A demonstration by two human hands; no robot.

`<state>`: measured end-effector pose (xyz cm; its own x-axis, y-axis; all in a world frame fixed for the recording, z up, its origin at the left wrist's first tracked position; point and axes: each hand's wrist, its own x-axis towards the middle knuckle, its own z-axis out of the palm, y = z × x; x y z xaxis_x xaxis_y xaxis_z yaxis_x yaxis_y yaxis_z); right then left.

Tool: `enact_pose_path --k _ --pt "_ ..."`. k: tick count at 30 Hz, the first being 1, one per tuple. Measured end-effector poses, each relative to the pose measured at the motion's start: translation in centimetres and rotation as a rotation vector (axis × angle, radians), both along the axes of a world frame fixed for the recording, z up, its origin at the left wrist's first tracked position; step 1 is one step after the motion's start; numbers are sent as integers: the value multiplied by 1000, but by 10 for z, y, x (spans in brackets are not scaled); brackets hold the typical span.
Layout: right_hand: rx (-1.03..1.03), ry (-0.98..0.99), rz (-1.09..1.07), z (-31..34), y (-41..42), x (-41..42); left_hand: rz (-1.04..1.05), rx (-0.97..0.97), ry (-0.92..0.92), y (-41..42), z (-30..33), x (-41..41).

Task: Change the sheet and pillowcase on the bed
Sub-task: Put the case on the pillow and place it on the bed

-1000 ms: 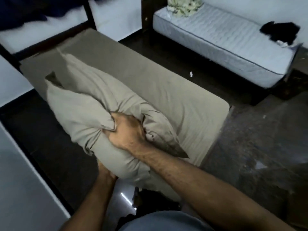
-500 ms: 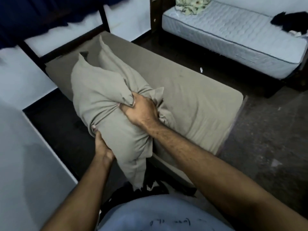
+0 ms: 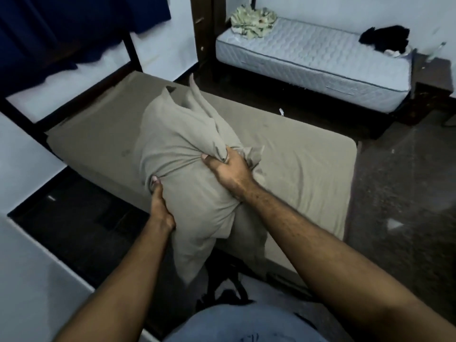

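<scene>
The person holds the pillow [image 3: 187, 164] up over the bed [image 3: 308, 174]. The right hand [image 3: 229, 169] squeezes bunched cloth. The left hand [image 3: 160, 206] fingers clamp its side.

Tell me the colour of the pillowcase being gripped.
Plain greyish-tan pillowcase, matching the bed sheet; seen in the head view.

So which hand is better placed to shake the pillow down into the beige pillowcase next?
Probably the right hand: it bunches the beige fabric pillowcase high on its upper part, so it can lift and shake. The left hand pinches the pillow's side edge lower down, better for steadying.
</scene>
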<state>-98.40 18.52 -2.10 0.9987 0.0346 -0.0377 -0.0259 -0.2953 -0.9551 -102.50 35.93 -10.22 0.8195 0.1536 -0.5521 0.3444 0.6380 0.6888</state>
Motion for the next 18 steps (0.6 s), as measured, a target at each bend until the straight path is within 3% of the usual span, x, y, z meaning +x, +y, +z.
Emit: enact_pose_path --k 3,8,11,14,18 --pt "388 95 -92 -16 25 27 -73 233 -68 53 8 58" --pt "691 263 -372 -97 45 65 -176 821 -24 80 -4 124" --pt "722 493 -432 -170 41 70 -453 1106 26 62 -53 136" --pt "714 711 -489 -255 34 64 -706 1119 66 26 -129 119" --pt "527 708 -570 -299 -19 59 -957 1253 28 -18 -208 112"
